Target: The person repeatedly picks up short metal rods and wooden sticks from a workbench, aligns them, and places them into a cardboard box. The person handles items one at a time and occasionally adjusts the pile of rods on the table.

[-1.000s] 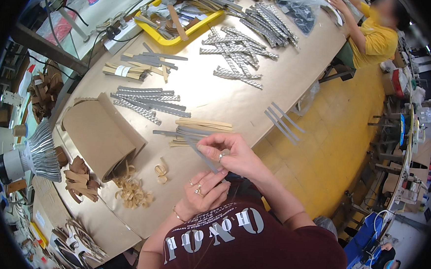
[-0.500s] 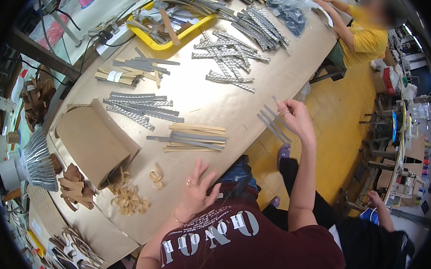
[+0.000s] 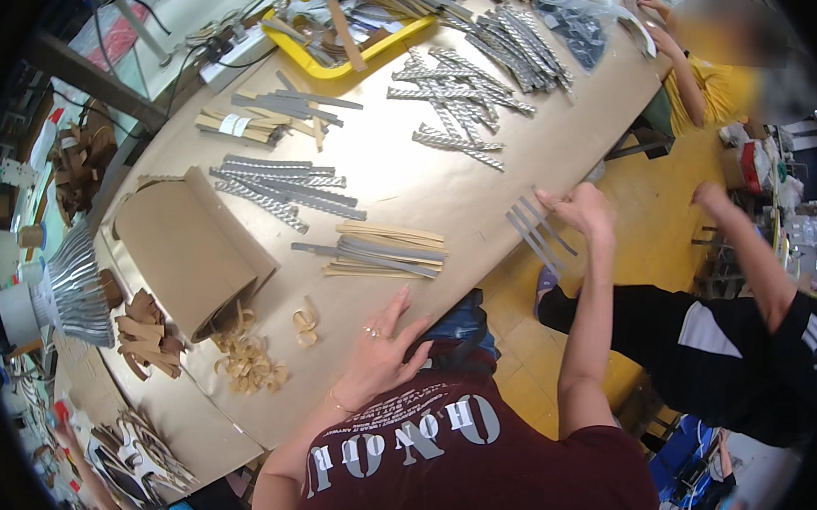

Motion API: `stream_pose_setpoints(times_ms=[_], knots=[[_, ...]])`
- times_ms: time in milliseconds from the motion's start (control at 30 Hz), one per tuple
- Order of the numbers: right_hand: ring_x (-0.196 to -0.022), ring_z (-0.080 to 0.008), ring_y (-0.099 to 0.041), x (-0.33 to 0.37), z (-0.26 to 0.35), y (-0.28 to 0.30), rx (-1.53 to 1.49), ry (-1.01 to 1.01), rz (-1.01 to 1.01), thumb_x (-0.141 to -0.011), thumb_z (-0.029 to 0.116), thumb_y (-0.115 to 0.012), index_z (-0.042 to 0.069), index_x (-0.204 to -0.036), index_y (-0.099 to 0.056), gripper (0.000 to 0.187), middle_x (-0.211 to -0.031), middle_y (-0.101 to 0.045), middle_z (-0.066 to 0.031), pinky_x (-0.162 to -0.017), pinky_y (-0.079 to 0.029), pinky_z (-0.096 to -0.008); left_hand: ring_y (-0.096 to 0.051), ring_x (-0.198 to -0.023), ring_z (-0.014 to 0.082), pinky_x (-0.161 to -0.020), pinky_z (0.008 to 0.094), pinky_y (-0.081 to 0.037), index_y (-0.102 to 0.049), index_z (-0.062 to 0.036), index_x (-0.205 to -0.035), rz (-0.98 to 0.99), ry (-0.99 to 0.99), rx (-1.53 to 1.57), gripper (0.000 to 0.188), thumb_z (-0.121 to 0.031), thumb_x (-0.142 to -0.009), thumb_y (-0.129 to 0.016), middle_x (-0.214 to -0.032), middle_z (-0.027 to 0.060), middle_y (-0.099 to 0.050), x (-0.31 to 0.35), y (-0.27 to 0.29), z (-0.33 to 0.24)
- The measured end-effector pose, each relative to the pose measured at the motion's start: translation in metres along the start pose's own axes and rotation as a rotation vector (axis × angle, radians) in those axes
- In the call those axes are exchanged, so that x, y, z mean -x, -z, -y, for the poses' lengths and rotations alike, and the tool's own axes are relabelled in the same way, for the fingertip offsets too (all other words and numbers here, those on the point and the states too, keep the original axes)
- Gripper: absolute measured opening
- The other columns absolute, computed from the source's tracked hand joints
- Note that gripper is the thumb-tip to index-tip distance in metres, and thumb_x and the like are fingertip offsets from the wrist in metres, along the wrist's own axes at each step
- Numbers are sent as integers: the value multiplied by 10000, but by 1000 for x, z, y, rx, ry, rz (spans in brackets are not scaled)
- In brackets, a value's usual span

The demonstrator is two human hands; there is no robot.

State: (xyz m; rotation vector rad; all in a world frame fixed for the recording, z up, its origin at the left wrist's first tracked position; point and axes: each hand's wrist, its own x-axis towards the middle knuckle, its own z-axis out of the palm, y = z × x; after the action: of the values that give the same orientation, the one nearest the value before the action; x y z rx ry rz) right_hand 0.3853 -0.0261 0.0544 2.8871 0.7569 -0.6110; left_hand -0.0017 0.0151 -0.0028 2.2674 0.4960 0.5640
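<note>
My right hand [image 3: 584,212] is at the table's edge on the right, thumb and fingers pinched on a thin grey strip, whose far end is barely visible. Several more grey strips [image 3: 534,227] lie side by side just left of it, their near ends sticking out past the edge. My left hand [image 3: 379,347], wearing rings, is held with fingers spread and nothing in it, close to the table's near edge. Beyond its fingertips lies a stack of grey and tan strips [image 3: 381,251]. Farther left is a pile of silver-patterned grey strips [image 3: 286,191].
A brown cardboard tube [image 3: 189,246] lies on the left, with tan curled strips [image 3: 250,362] by its mouth. At the back stand a yellow tray [image 3: 331,67] and silver braided strips [image 3: 456,94]. A person in yellow [image 3: 708,94] is at the far right; another in black [image 3: 739,359] walks nearby.
My right hand has turned slightly and stays by the strips. The left hand remains spread. The person in black has come closer on the right, and the whole view has shifted a little.
</note>
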Motion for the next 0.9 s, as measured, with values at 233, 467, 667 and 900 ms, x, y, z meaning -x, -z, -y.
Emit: stream_pose_setpoints(times_ms=[233,467,667,900], knots=[[-948,-319,-680,42,16,-23,151,-73,-466,-833,599,-673,18,-1060,-693,624,-997,-707,-170,-819,-514,-399,-590,-1127,329,-964,410,-465,-659,-94,-1168,-2,16,13,335,-232,-868,-715,-1487,199,-442,1,-1,2],[-917,-293,-622,90,123,-70,-541,765,-236,-846,272,-759,56,-1047,-668,309,-943,-642,-115,-809,-466,-407,-607,-1096,325,-942,416,-476,-670,-79,-1105,-83,-13,30,255,-194,-878,-697,-1415,179,-518,4,-4,5],[-984,-241,-570,109,167,-77,-344,798,-168,-859,286,-741,81,-929,-690,223,-960,-623,-75,-917,-349,-408,-620,-1054,319,-906,408,-488,-683,-66,-1054,-149,28,60,212,-160,-865,-703,-1377,165,-552,6,-6,5],[-945,-240,-582,106,157,-71,-373,850,-159,-892,219,-699,82,-916,-680,140,-934,-624,-63,-932,-334,-413,-623,-1033,319,-891,405,-491,-683,-62,-1054,-168,32,111,212,-131,-854,-702,-1369,151,-562,5,-6,6]])
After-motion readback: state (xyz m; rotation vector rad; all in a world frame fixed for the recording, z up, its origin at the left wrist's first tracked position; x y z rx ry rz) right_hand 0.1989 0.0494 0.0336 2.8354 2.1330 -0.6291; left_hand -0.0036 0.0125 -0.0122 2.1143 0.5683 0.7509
